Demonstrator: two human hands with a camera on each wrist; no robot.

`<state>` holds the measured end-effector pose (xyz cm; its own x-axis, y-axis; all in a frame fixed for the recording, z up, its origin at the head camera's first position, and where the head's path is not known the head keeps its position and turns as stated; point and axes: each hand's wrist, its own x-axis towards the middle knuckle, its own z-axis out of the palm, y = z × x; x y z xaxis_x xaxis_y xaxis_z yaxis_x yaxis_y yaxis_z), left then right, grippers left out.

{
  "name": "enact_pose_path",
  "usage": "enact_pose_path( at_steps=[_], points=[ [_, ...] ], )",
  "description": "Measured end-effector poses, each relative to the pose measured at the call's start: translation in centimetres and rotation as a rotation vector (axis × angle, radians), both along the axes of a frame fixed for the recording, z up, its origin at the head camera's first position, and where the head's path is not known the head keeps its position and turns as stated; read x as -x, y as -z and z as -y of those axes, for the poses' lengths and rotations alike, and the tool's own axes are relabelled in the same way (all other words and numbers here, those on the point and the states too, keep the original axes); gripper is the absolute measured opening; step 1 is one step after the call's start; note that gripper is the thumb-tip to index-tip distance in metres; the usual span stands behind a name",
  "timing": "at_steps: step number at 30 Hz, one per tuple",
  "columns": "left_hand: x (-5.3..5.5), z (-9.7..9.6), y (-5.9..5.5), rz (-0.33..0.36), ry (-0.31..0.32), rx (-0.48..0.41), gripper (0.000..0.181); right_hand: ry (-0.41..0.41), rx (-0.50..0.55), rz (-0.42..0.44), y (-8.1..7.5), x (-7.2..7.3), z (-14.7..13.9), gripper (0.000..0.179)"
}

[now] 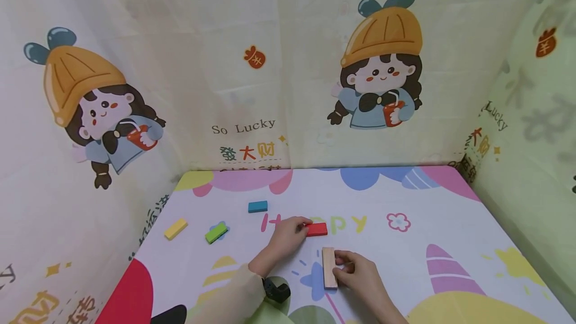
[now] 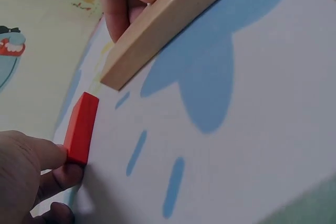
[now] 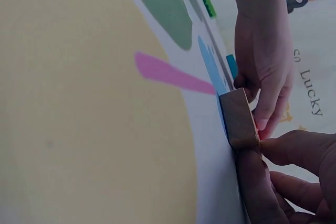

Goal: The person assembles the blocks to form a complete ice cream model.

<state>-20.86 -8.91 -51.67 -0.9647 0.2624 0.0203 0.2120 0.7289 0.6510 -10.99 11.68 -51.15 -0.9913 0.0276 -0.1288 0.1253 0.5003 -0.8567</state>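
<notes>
My left hand (image 1: 286, 240) pinches the left end of a small red block (image 1: 318, 229) on the printed table cover, thumb and fingers at its end in the left wrist view. Closer to me, a longer plain wooden block (image 1: 329, 269) lies lengthwise, pointing away from my body. The fingers and thumb of my right hand (image 1: 361, 275) grip it from its right side. In the right wrist view the near end of the wooden block (image 3: 239, 116) shows, while the red one is mostly hidden behind it and the left hand.
A blue block (image 1: 258, 207) lies beyond the left hand. Farther left are a green block (image 1: 217, 233) and a yellow block (image 1: 176, 229). Printed cloth walls (image 1: 306, 144) rise along the back and both sides of the table cover (image 1: 382, 254).
</notes>
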Motion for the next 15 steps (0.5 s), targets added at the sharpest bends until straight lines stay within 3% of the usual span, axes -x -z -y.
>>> enact_pose_path(
  at_steps=[15],
  points=[
    [-0.9, -1.6, -0.3, -0.018, 0.102, 0.044, 0.025, 0.023, 0.012, -0.028, 0.1, -0.3, 0.0, 0.032]
  ],
)
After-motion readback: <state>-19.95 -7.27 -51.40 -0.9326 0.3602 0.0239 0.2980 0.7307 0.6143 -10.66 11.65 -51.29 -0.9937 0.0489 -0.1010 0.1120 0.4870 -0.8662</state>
